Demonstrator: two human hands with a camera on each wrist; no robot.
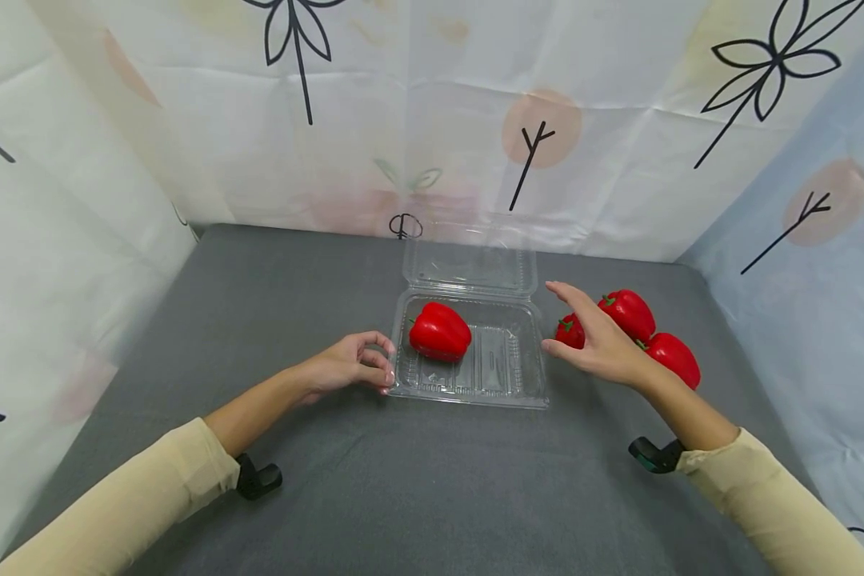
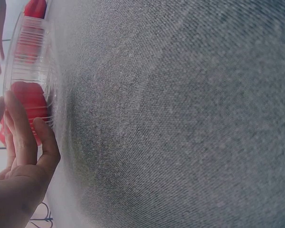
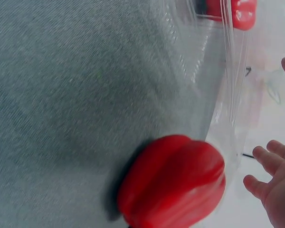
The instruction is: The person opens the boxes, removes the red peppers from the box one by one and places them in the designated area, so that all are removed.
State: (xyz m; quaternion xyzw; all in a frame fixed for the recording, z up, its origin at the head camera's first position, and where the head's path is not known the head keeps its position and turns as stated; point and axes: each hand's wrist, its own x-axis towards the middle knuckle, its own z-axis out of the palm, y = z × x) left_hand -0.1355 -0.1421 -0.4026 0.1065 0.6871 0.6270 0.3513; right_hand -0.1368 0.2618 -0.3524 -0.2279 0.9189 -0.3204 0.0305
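A clear plastic clamshell container point(image 1: 500, 392) lies on the table with its lid point(image 1: 468, 268) folded back. One red bell pepper point(image 1: 441, 332) sits in the left part of its base. At the base's left edge my left hand point(image 1: 356, 364) pinches the rim between thumb and fingers; the left wrist view shows those fingers point(image 2: 23, 137) against the clear wall. My right hand point(image 1: 598, 340) hovers to the right of the container, fingers spread and holding nothing. Beside and partly behind it are more red bell peppers: a partly hidden one point(image 1: 570, 331), one farther back point(image 1: 626, 314) and one at right point(image 1: 673, 358).
Grey cloth covers the table point(image 1: 432, 488). A white patterned curtain point(image 1: 403, 120) hangs behind it, with further curtain panels at both sides. Each wrist carries a black camera mount, such as the right one point(image 1: 655, 454).
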